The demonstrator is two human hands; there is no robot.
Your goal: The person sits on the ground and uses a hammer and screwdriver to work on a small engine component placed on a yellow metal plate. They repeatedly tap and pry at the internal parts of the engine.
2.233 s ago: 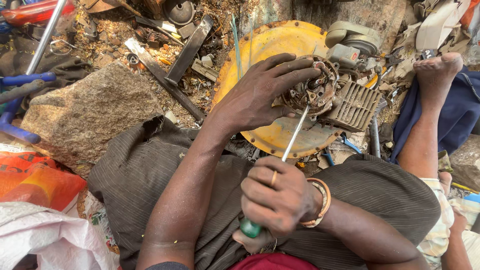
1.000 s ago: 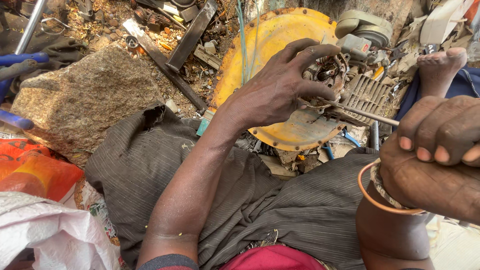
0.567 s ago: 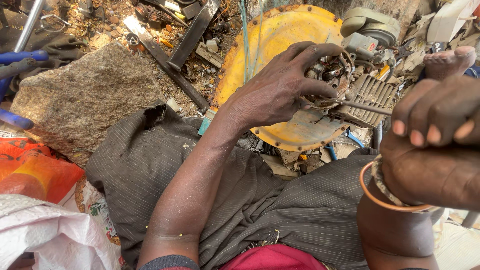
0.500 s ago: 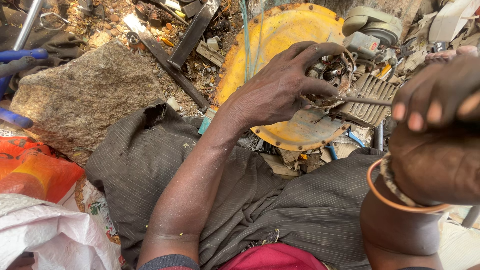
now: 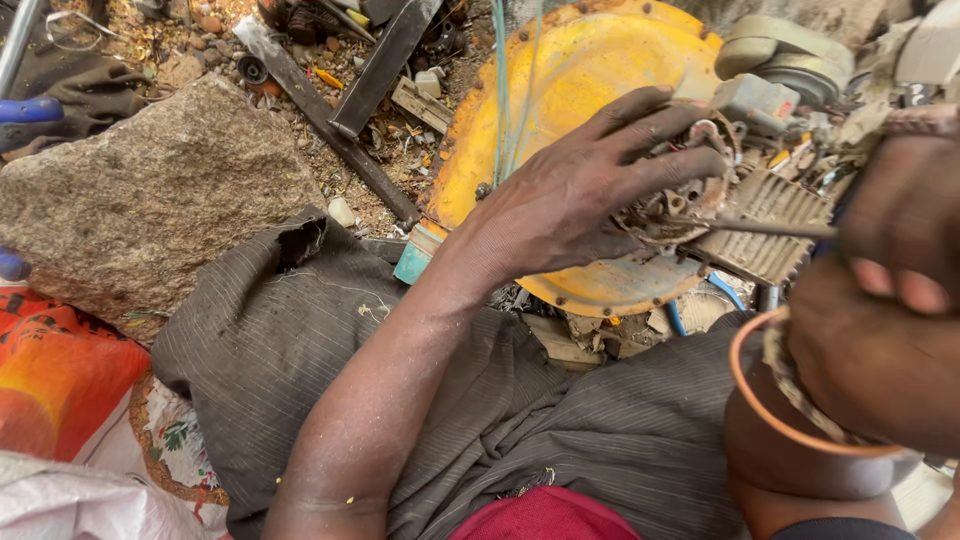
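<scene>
Motor assembly (image 5: 700, 215), a worn cluster of windings and finned grey metal, sits against the lower right edge of the round yellow plate (image 5: 590, 80); all positions below are given from that plate.

Left hand (image 5: 580, 195): spread across the plate's lower right part, fingers curled over the rusty winding, thumb below it. Grip is wide and clamping, holding the assembly against the plate.

Right hand (image 5: 890, 300): right of the plate, very close to the camera and blurred. It is closed around the handle end of a thin metal shaft (image 5: 760, 228), whose tip lies in the winding just beside the left fingers. The handle itself cannot be made out.

Change noted: two seconds ago the right hand was below the plate, driving the tool upward into the assembly. It has since swung out to the right, and the shaft now enters nearly level from that side. The left hand has not shifted. Judgement: the attack angle has been changed to reach a different point on the same winding; the work remains at the prying or loosening stage.

Surroundings: large rough stone (image 5: 150, 200) left of the plate; dark metal bars (image 5: 340, 120) between stone and plate; striped grey cloth (image 5: 560, 420) below it.
</scene>
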